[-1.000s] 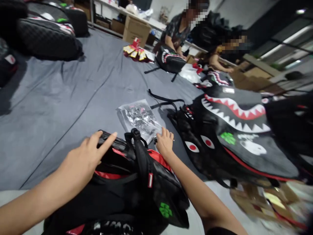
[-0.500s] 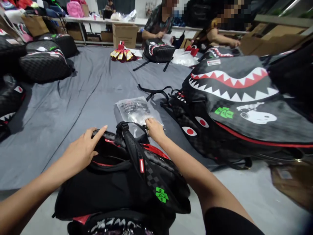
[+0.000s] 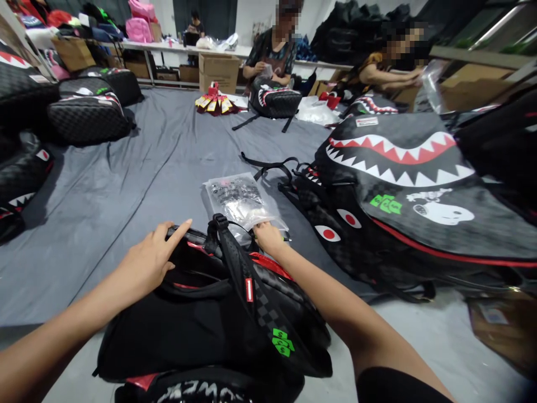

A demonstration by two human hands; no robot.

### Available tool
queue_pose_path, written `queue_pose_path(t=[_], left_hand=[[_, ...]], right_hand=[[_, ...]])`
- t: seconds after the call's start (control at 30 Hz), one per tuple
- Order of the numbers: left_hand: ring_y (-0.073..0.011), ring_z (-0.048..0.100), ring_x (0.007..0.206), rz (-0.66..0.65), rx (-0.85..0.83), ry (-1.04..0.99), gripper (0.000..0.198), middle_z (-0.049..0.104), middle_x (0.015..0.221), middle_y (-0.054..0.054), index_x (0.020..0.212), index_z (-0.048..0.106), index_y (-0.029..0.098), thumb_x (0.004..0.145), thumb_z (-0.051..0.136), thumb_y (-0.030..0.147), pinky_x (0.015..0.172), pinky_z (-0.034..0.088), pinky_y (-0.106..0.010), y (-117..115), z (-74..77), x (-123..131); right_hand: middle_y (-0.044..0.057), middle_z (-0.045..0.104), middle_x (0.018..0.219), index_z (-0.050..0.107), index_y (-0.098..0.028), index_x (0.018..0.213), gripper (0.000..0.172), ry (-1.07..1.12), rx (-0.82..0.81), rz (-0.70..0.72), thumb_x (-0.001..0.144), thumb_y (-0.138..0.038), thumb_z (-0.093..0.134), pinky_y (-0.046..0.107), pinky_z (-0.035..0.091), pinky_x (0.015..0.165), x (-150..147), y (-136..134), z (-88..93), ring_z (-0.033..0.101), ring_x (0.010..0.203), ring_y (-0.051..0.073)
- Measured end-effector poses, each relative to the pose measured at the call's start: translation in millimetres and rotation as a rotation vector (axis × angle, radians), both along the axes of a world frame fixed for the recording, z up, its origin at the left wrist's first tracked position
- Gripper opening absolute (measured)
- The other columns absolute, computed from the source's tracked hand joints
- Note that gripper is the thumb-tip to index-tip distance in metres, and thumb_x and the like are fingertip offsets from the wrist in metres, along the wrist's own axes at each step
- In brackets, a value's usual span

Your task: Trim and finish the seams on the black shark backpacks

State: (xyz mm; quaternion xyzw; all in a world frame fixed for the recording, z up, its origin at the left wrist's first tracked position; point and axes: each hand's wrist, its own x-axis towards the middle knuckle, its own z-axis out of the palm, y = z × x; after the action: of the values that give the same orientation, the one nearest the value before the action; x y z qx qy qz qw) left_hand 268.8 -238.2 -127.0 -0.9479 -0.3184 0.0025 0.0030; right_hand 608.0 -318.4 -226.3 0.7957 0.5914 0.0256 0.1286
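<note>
A black backpack [image 3: 168, 330] with red lining and green money prints stands in front of me, its top unzipped. My left hand [image 3: 153, 257] grips the left rim of its opening, index finger stretched along the edge and thumb toward the inside. Beyond the shoulder strap [image 3: 235, 252], my right hand [image 3: 268, 238] is closed at the near edge of a clear plastic bag [image 3: 237, 193] lying on the table. A small dark and yellowish item shows beside those fingers, too hidden to name.
On the right, large shark-mouth backpacks [image 3: 398, 162] are stacked on the grey-covered table [image 3: 138, 168]. More backpacks [image 3: 90, 115] stand on the left. Red and yellow tags [image 3: 215, 104] lie farther back. Two people [image 3: 272, 61] work across the table, near a cardboard box [image 3: 218, 73].
The view has tilted up slightly. My hands keep nearly the same places on the backpack and by the plastic bag. The co-worker at far right now lifts a clear plastic bag.
</note>
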Motion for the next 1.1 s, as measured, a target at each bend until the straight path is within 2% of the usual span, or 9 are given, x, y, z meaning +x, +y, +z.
queue_pose_path(t=[0.33,0.5,0.57,0.67,0.8,0.87,0.93,1.03,1.1], left_hand=[[-0.0312,0.057,0.121,-0.006,-0.037,-0.020,0.095,0.037,0.150,-0.015,0.158,0.005,0.033,0.083,0.058,0.010,0.085,0.054,-0.037,1,0.0,0],[-0.0308,0.058,0.119,-0.008,-0.034,-0.004,0.097,0.036,0.150,-0.016,0.158,0.002,0.033,0.084,0.060,0.012,0.083,0.054,-0.036,5,-1.4,0],[-0.0308,0.058,0.119,-0.006,-0.045,0.007,0.096,0.036,0.149,-0.016,0.158,0.002,0.033,0.084,0.060,0.012,0.084,0.054,-0.037,5,-0.3,1],[-0.0311,0.057,0.120,0.007,-0.061,0.017,0.096,0.036,0.149,-0.015,0.158,0.004,0.033,0.084,0.061,0.012,0.084,0.054,-0.037,3,3.0,3],[-0.0318,0.057,0.120,-0.002,-0.069,0.006,0.096,0.038,0.148,-0.016,0.158,0.006,0.032,0.083,0.062,0.011,0.085,0.053,-0.038,1,6.7,4],[-0.0322,0.059,0.117,-0.002,-0.075,-0.001,0.097,0.038,0.147,-0.017,0.158,0.007,0.031,0.082,0.063,0.011,0.087,0.053,-0.040,1,7.7,5],[-0.0326,0.058,0.119,-0.008,-0.092,-0.039,0.097,0.037,0.149,-0.017,0.158,0.008,0.031,0.081,0.062,0.009,0.090,0.052,-0.041,1,7.5,5],[-0.0318,0.052,0.128,-0.031,-0.178,-0.230,0.097,0.035,0.153,-0.014,0.158,0.008,0.031,0.080,0.061,0.009,0.100,0.048,-0.043,2,1.1,-1],[-0.0297,0.047,0.135,-0.010,-0.277,-0.450,0.090,0.034,0.156,-0.012,0.158,0.009,0.029,0.085,0.060,0.019,0.108,0.044,-0.044,2,-9.0,-11]], right_hand=[[0.027,0.067,0.112,0.064,-0.002,0.118,0.033,-0.014,0.016,-0.017,0.094,-0.010,0.044,0.033,0.049,0.086,14,2,-3.6,0.064,0.106,0.029],[0.017,0.067,0.120,0.067,-0.013,0.117,0.035,0.035,0.078,0.005,0.092,-0.009,0.043,0.028,0.047,0.086,8,-14,-2.5,0.060,0.113,0.024],[0.012,0.069,0.117,0.069,-0.017,0.111,0.032,0.093,0.214,-0.024,0.090,-0.009,0.045,0.027,0.046,0.086,5,-26,5.7,0.060,0.112,0.022],[0.008,0.071,0.090,0.070,-0.018,0.093,0.019,0.325,0.663,-0.185,0.090,-0.024,0.052,0.027,0.046,0.074,-5,-50,28.4,0.064,0.086,0.021],[-0.004,0.052,0.058,0.059,-0.019,0.076,0.031,0.821,1.117,-0.320,0.079,-0.049,0.065,0.024,0.040,0.051,-40,-78,74.7,0.047,0.050,0.013],[-0.007,0.046,0.054,0.057,-0.019,0.074,0.034,1.067,1.084,-0.288,0.075,-0.051,0.069,0.023,0.036,0.044,-68,-83,97.3,0.040,0.043,0.010],[-0.005,0.051,0.056,0.059,-0.019,0.074,0.029,1.151,0.930,-0.173,0.076,-0.046,0.069,0.023,0.040,0.047,-99,-81,113.6,0.045,0.047,0.011],[0.003,0.070,0.077,0.069,-0.019,0.084,0.015,1.044,0.666,0.088,0.083,-0.032,0.061,0.028,0.051,0.069,-140,-68,121.9,0.063,0.071,0.018],[0.005,0.075,0.091,0.072,-0.021,0.095,0.020,0.911,0.519,0.205,0.087,-0.022,0.054,0.030,0.051,0.078,-160,-57,118.8,0.068,0.083,0.020]])
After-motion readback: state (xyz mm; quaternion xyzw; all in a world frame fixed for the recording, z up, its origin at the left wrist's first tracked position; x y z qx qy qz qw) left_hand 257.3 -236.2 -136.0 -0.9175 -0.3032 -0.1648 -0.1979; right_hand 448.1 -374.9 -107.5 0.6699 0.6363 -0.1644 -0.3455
